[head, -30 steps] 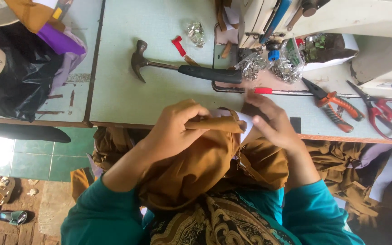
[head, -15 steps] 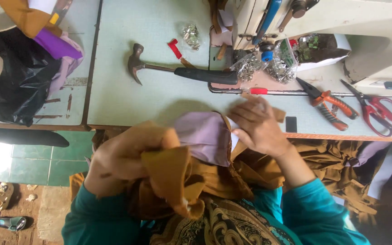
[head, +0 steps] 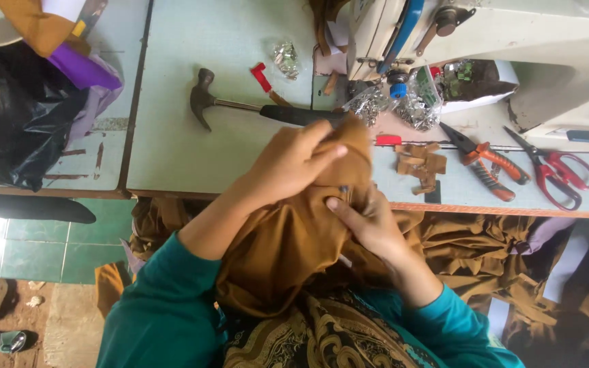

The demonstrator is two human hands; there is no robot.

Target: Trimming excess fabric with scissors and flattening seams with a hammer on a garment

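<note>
- Now, in the head view, the pale lilac lining that showed half a second ago is hidden, and the brown garment is bunched up over the table's near edge.
- The left hand has moved up from the lap and now lies on top of the cloth, fingers closed over a fold.
- The right hand has dropped lower and pinches the fabric from below, thumb pressed into it, just beside the left.
- The garment is plain mustard-brown, creased, draped from the table edge into the lap and over the patterned clothing.
- Behind the hands lie a hammer, small brown fabric scraps, orange-handled pliers and red-handled scissors, beneath the sewing machine.
</note>
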